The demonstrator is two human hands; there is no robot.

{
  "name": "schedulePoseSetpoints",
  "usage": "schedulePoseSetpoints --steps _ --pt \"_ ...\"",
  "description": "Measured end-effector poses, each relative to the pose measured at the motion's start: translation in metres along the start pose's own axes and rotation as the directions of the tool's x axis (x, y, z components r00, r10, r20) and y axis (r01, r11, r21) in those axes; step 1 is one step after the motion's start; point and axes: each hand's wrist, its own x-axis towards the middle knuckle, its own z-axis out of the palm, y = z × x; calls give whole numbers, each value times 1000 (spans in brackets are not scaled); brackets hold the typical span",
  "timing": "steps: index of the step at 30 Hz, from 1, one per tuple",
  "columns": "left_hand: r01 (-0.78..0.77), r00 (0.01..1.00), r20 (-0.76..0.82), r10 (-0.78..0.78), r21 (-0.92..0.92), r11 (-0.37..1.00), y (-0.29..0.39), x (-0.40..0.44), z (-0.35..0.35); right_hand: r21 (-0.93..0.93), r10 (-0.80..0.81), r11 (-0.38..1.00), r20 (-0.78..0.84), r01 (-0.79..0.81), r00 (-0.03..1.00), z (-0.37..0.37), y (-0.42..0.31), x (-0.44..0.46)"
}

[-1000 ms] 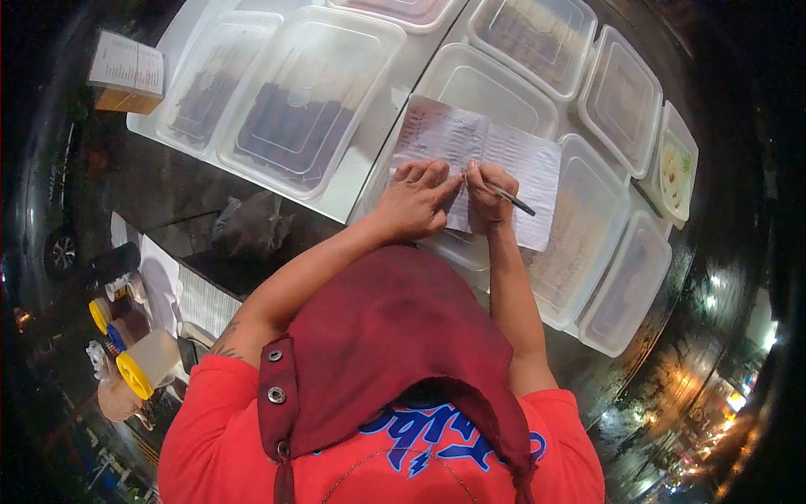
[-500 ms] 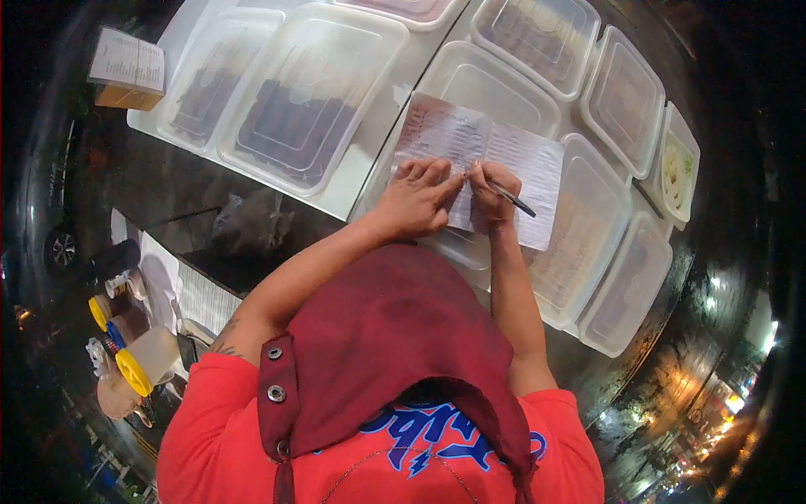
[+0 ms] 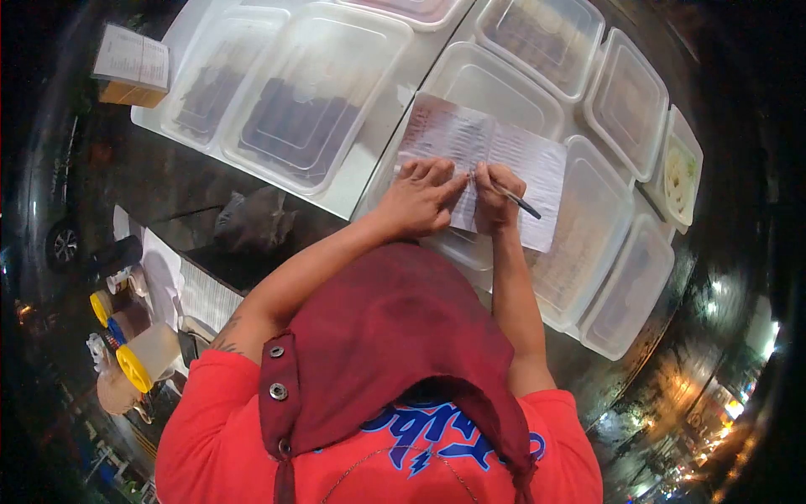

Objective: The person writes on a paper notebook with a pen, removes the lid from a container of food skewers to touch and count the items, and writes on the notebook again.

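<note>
A written-on sheet of paper [image 3: 533, 160], creased down its middle, lies across the lids of the plastic containers. My right hand [image 3: 500, 197] pinches a black pen [image 3: 527, 207] whose tail slants down to the right; its tip is hidden or too small to make out, near the crease. Resting on the paper's left half, my left hand [image 3: 420, 200] has its fingers stretched out, the index fingertip close to my right hand. Beneath the sheet is a lidded plastic container [image 3: 495, 80], partly covered.
More lidded containers [image 3: 306, 92] stand on the white table [image 3: 369, 164], some with dark contents. A small box [image 3: 130, 67] sits at its far left corner. Yellow-lidded jars [image 3: 147, 357] and papers [image 3: 206, 298] are at lower left. Wet pavement [image 3: 630, 412] shows at right.
The view has shifted very slightly. My right hand and the pen have edged a little to the right, while my left hand stays in place on the paper.
</note>
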Motion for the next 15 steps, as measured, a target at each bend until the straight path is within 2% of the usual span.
schedulePoseSetpoints --steps 2,5,8,11,15 --pt "2 1000 5 -2 4 1000 1 1 -1 31 42 999 -24 -41 999 0 0 -1" --pt "-1 1000 -2 1 -1 1000 0 0 0 -49 -91 995 -9 91 996 3 10 -2" --pt "-13 999 -36 14 47 999 3 0 -3 11 36 999 6 -36 999 -1 2 -1" --pt "5 1000 14 -5 -3 1000 2 1 -3 -19 111 994 35 -110 993 -3 1 -2" --pt "9 1000 0 -9 -4 1000 2 -1 -1 -37 7 999 -2 -7 1000 1 6 -3"
